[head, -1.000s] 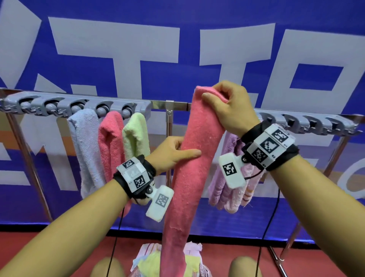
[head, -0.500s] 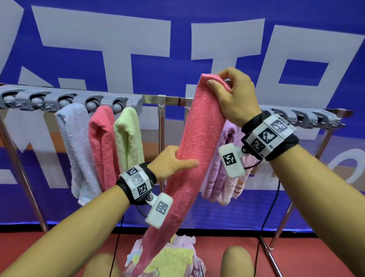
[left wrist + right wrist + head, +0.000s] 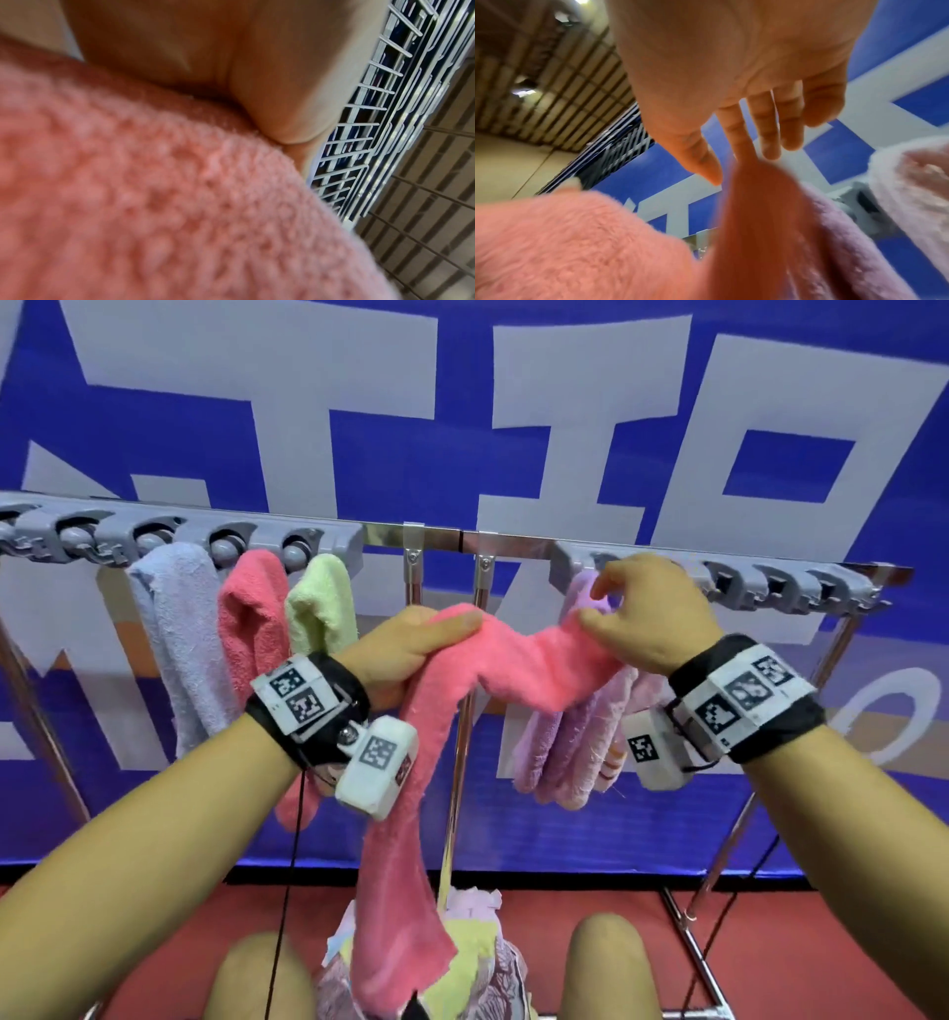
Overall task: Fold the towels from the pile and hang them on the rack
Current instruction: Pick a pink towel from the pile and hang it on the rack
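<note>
A coral-pink towel [image 3: 518, 660] stretches almost level between my two hands in front of the rack [image 3: 436, 537]. My left hand [image 3: 411, 642] grips it near the middle, thumb on top, and the long tail hangs down from there toward the pile. My right hand [image 3: 647, 613] pinches the other end with its thumb, just under the right row of grey clips [image 3: 770, 588]. In the left wrist view the towel [image 3: 154, 203] fills the frame under my palm [image 3: 257, 71]. In the right wrist view my fingers [image 3: 762, 121] reach over the towel's fold [image 3: 757, 192].
Pale blue [image 3: 174, 634], pink [image 3: 251, 618] and green [image 3: 321, 603] towels hang from the left clip row [image 3: 179, 541]. Lilac and pink towels [image 3: 575, 752] hang on the right. The towel pile [image 3: 472, 963] lies between my knees. Two chrome posts [image 3: 462, 762] stand mid-rack.
My right hand has come down from high above the rail to the right clips. The towel, held upright before, now runs sideways between my hands, and my left hand has risen.
</note>
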`<state>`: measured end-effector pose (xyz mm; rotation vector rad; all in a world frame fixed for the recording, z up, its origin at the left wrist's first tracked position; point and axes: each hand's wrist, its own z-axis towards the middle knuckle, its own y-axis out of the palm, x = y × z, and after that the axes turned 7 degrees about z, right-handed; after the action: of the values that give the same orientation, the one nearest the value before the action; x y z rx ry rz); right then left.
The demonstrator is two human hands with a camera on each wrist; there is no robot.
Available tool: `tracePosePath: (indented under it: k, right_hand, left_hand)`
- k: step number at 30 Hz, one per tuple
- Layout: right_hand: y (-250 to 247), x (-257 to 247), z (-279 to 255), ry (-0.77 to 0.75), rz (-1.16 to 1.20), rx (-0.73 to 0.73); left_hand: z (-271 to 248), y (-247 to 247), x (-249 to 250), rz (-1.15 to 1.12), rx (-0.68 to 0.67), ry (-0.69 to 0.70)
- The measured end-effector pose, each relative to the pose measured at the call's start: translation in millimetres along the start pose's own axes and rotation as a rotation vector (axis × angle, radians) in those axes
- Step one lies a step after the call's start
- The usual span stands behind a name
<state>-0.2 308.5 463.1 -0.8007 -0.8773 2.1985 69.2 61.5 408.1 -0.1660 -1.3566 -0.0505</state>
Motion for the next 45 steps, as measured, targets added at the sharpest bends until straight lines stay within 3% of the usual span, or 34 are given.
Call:
tracePosePath:
  k: [1,3,7,9,18,22,28,30,34,39,45]
  right_hand:
    - [5.0,-6.6,-3.8,-0.077,0.016,0.000]
    - [16.6,-25.0,-10.1,-0.160,0.269,-0.066]
    - [39.8,-60.3,-15.7,0.071,1.025,-0.491]
    - [49.8,-62.4,-17.7,0.142,1.138,-0.622]
    - [65.3,-66.8,-21.1,0.137,1.140,-0.699]
    - [61.9,-56.1,-22.5,0.135,1.188,-0.669]
    - [52.5,-22.2,-20.2,0.177,1.316,-0.372]
    - [50.4,-8.9,-20.4,0.180,1.287,-0.348]
    - [51.1,-2.1,-22.6,0.087,1.098,-0.492]
    - [59.8,-28.3,-17.2,0.094,1.170,-0.743]
    - [66.0,-46.4,-15.4,0.136,1.229,-0.778]
  left_hand:
    - [1.9,5.0,5.5,0.016,-0.010,-0.005]
    - [3.6,16.6,14.2,0.053,-0.036,-0.019]
    - [-0.5,22.6,18.9,0.080,-0.092,-0.034]
    - [-6.2,17.1,19.6,0.096,-0.107,-0.053]
    - [-20.1,-7.3,6.1,0.153,-0.160,-0.131]
    - [-21.7,-10.1,1.9,0.150,-0.197,-0.159]
    - [-22.8,-19.2,-10.3,0.173,-0.155,-0.174]
    - [-23.5,-21.4,-10.5,0.163,-0.153,-0.141]
    - [-16.4,-16.9,-4.1,0.114,-0.139,-0.099]
    - [-5.4,10.2,7.2,0.193,-0.161,-0.072]
    - [-3.0,7.3,13.8,0.168,-0.093,-0.109]
